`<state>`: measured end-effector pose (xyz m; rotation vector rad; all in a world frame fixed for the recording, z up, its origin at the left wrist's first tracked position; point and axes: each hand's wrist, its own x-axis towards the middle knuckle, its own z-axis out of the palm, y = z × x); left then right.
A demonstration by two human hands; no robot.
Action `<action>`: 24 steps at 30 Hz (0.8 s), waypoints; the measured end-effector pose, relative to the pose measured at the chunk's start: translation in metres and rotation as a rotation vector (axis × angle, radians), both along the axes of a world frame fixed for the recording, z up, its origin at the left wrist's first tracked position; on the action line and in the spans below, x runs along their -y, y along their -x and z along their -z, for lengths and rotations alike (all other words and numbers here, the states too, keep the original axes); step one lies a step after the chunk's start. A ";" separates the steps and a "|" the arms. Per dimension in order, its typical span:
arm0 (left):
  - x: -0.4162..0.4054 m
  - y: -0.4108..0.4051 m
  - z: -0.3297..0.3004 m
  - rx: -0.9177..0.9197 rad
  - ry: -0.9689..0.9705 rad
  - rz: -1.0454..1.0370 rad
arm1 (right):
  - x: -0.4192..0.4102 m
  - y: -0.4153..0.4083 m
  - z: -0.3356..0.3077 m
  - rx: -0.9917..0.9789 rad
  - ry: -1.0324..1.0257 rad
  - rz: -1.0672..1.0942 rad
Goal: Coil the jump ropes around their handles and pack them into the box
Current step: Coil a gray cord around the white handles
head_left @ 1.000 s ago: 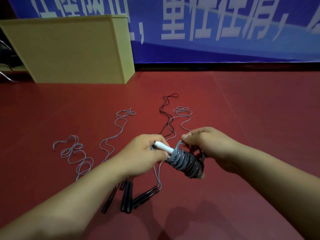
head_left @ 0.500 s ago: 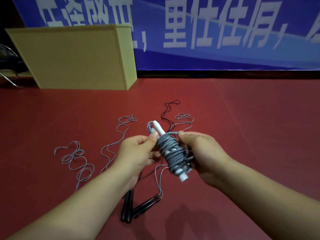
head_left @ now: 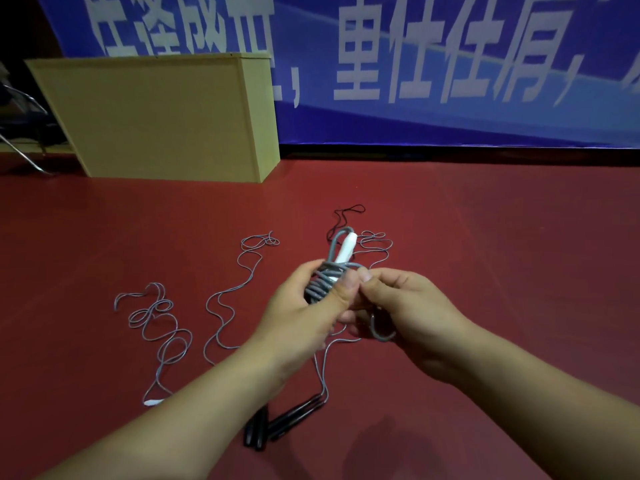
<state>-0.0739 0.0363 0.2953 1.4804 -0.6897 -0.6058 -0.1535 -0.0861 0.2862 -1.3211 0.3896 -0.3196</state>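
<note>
A grey jump rope (head_left: 323,285) is coiled tightly round its white handles (head_left: 346,251), which point up and away from me. My left hand (head_left: 304,306) grips the bundle, thumb pressed on the coils. My right hand (head_left: 405,306) pinches the rope at the bundle's right side, and a short grey loop (head_left: 381,332) hangs below its fingers. Several uncoiled grey ropes (head_left: 159,323) lie on the red floor, with black handles (head_left: 273,424) near me. The tan box (head_left: 166,119) stands at the back left.
A thin black rope (head_left: 346,216) lies on the floor beyond my hands. A blue banner with white characters (head_left: 450,64) covers the back wall. Metal chair legs (head_left: 20,150) show at the far left beside the box.
The bundle has turned so the white handles point up and away. My left hand now wraps the coils, and my right hand has shifted to pinch the rope's tail end.
</note>
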 end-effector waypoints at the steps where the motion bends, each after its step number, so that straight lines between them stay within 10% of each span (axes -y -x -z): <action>1: 0.000 0.001 -0.002 -0.013 0.034 0.002 | 0.003 0.001 -0.002 -0.004 0.015 -0.026; 24: -0.008 -0.015 -0.003 -0.450 0.111 0.149 | 0.025 0.008 -0.006 0.019 -0.047 -0.103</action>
